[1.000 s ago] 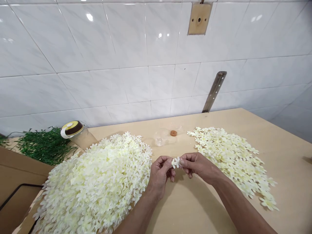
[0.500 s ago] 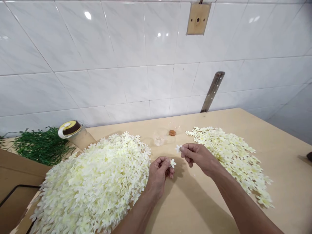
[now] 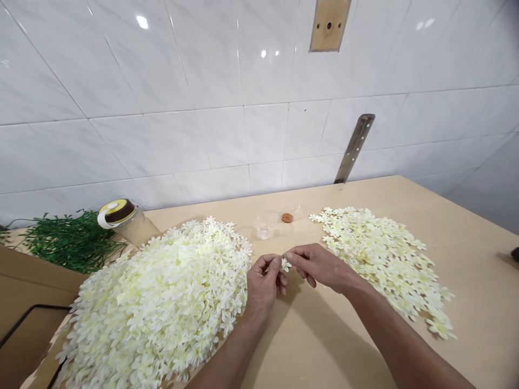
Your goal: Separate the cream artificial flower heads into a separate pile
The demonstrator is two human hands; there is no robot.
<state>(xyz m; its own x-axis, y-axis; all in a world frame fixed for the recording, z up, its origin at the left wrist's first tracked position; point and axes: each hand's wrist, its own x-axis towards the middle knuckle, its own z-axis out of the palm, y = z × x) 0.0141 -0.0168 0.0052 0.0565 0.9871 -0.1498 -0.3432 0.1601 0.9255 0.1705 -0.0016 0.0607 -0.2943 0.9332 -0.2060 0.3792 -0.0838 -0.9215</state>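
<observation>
Left hand (image 3: 263, 281) and right hand (image 3: 322, 267) pinch a flower (image 3: 286, 265). Part-done, I'd say: bigger flower heap (image 3: 162, 302) left of them, thinner flower spread (image 3: 377, 259) right.

matt fabric-like flowers (image 3: 174, 292), glossy wall tiles (image 3: 162, 65), smooth wood-look tabletop (image 3: 466, 281)

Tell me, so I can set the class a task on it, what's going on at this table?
A person has a small white flower in the grip of the left hand, with the fingers of the right hand close against it. A big heap of similar flowers lies to the left, and a thinner spread to the right. A bottle sits behind the heap, near green foliage.
</observation>
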